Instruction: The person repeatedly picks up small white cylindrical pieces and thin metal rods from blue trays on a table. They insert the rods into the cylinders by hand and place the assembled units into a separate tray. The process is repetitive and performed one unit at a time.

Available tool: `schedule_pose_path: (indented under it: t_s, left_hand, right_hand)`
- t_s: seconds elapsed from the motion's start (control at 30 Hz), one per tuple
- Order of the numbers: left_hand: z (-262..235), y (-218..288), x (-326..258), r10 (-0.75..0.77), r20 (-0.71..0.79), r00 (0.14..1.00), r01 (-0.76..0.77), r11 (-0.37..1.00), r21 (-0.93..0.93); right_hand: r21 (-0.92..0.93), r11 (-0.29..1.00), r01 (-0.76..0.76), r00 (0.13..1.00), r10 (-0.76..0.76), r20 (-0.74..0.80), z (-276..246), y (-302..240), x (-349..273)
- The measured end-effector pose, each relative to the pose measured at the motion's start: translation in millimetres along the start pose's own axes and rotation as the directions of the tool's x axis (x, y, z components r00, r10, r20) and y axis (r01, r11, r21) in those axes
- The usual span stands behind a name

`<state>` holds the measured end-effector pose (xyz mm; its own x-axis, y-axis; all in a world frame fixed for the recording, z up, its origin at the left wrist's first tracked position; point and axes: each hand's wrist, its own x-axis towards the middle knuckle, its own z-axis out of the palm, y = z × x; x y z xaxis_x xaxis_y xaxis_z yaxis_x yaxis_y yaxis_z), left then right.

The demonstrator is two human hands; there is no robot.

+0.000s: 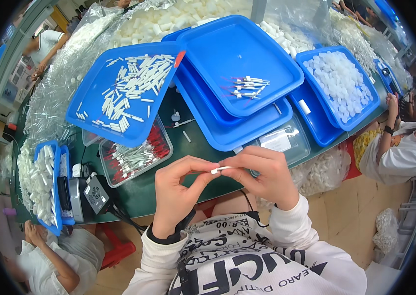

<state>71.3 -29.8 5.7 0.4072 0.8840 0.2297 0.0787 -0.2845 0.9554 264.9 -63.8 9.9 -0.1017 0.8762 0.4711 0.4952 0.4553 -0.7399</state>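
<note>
Just past the table's near edge, my left hand (181,189) and my right hand (264,174) meet fingertip to fingertip. Between them is a small white tube-like piece (221,169). My right thumb and fingers pinch its right end. My left fingers are closed at its left end, where a thin dark line like a wire runs into the hand; the exact grip there is partly hidden. Left of my hands, a clear plastic box (167,156) holds many white pieces with red wires. Behind it, a tilted blue tray (87,88) carries loose short white tubes.
Stacked blue trays (217,39) stand ahead, the top one bearing several wired white pieces (248,87). At right, a blue tray holds translucent white caps (340,86). A small metal-cased device (97,195) with cables sits left. People sit at both sides.
</note>
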Motion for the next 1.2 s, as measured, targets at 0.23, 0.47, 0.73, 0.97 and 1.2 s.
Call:
schedule_pose_path:
  t_s: [0.23,0.47,0.73,0.97,1.2]
  left_hand:
    - [-48,6,2,0.103,-0.325,0.940,0.106,0.818,0.565]
    - [-89,-19,-9,0.095,-0.293,0.951,0.218,0.467,0.857]
    - [-89,-17,-8,0.203,-0.234,0.951,0.163,0.316,0.935]
    - [-88,-3,-14,0.109,-0.455,0.884,0.151,0.853,0.500]
    - [-61,23,-8,-0.099,-0.520,0.848,-0.122,0.920,-0.374]
  right_hand:
    - [-0.256,0.952,-0.169,0.977,0.127,-0.170,-38,15,54]
    - [-0.773,0.626,-0.107,0.988,-0.021,-0.154,-36,47,111]
    - [-0.486,0.853,0.193,0.905,0.036,0.423,125,-15,176]
    - [-0.470,0.866,0.170,0.925,0.024,0.380,131,-2,175]
    - [0.076,0.997,-0.031,0.966,0.010,0.259,56,-8,162]
